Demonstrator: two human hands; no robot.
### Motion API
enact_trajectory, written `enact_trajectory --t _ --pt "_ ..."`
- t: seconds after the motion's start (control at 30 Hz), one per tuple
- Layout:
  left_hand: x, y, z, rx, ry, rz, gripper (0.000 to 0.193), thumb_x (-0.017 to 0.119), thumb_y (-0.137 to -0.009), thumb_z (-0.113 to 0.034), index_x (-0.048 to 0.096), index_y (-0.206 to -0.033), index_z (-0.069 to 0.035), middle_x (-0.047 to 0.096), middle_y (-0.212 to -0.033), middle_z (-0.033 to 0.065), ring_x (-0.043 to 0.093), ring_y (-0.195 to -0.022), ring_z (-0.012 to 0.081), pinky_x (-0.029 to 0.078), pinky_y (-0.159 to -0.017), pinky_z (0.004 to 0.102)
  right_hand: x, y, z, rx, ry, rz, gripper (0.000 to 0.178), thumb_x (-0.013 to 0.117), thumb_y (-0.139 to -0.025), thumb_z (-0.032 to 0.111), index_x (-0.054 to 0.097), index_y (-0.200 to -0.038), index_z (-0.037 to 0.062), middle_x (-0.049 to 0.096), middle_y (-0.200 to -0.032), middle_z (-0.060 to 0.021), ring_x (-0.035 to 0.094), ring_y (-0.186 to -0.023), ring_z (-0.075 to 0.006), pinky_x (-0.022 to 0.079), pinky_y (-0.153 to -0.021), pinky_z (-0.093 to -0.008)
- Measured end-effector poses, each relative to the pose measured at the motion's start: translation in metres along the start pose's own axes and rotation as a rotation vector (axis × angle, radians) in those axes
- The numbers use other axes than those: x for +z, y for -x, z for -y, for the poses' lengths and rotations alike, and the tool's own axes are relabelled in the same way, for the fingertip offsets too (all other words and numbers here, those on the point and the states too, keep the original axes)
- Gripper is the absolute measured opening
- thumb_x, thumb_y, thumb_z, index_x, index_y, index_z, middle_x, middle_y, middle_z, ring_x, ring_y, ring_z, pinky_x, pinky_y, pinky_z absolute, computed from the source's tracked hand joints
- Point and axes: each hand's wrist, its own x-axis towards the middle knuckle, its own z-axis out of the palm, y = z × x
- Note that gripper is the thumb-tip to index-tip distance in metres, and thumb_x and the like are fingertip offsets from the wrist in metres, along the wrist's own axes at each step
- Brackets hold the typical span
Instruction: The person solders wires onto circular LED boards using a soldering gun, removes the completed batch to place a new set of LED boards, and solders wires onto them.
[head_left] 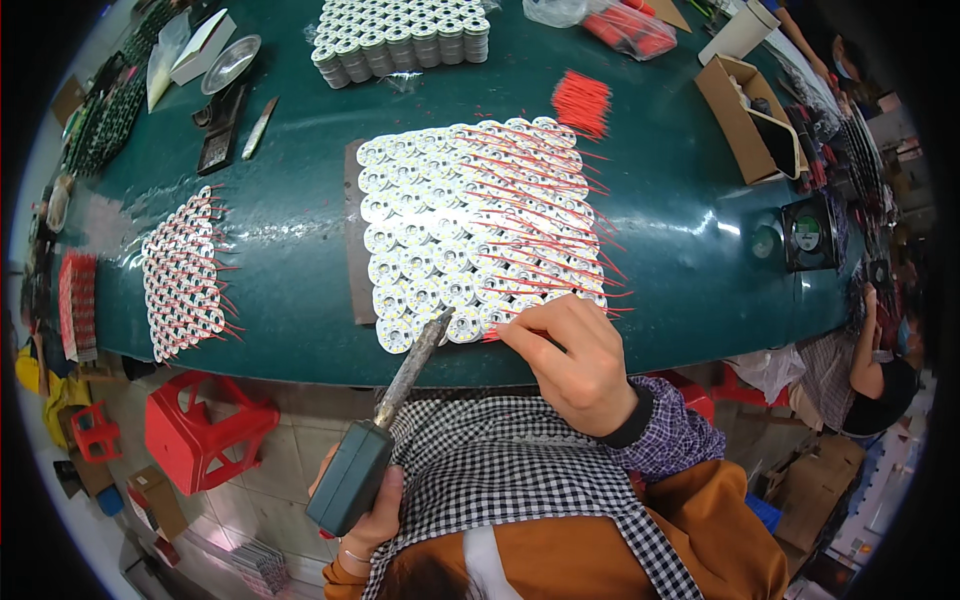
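Observation:
In my left hand point(378, 508) is a soldering gun point(352, 478) with a dark green body; its fingers wrap round the handle. Its blackened tip reaches the near edge of a block of round white LED boards point(415, 235), set in close rows. My right hand point(578, 365) is closed in a pinch over the near right corner of that block, with the ends of red wires at its fingertips. Thin red wires point(540, 220) lie across the right half of the boards and stick out past their right side. A brown board point(358, 265) shows under the left edge.
A bundle of short red wires point(581, 103) lies behind the block. Left stands a smaller group of wired boards point(185, 275); stacked boards point(400, 45) sit at the back. A cardboard box point(745, 120) and a solder spool point(806, 233) are right. A red stool point(205, 425) stands below the table.

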Motion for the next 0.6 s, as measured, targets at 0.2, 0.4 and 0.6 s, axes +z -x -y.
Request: enact_trajectory --t 0.2,0.4,0.6 --pt "0.002 -0.011 -0.006 0.144 -0.035 0.017 0.031 0.079 -0.077 -0.009 0.072 -0.105 0.002 0.07 -0.097 0.0174 0.07 -0.08 0.0297 0.057 -0.072 0.0357 0.013 -0.008 -0.002 -0.019 -0.03 0.019 0.027 0.067 -0.077 0.005 0.071 -0.104 -0.0011 0.065 -0.095 -0.0086 0.064 -0.085 -0.0239 0.05 -0.072 -0.0353" --pt "0.002 -0.009 -0.008 0.036 0.005 0.047 0.03 0.079 -0.076 -0.006 0.072 -0.104 0.004 0.07 -0.096 0.0182 0.071 -0.08 0.0305 0.057 -0.07 0.0355 0.02 -0.009 -0.002 0.006 -0.019 0.016 0.028 0.068 -0.076 0.003 0.07 -0.103 -0.0021 0.064 -0.094 -0.0092 0.063 -0.084 -0.0246 0.053 -0.071 -0.0355" --pt "0.003 -0.015 -0.009 0.086 -0.035 0.105 0.029 0.079 -0.076 -0.005 0.071 -0.102 0.005 0.07 -0.096 0.0182 0.071 -0.08 0.0308 0.057 -0.069 0.036 0.021 -0.01 -0.003 -0.001 -0.017 0.023 0.026 0.068 -0.076 0.002 0.07 -0.102 -0.0021 0.064 -0.094 -0.0092 0.063 -0.083 -0.0243 0.052 -0.07 -0.0352"
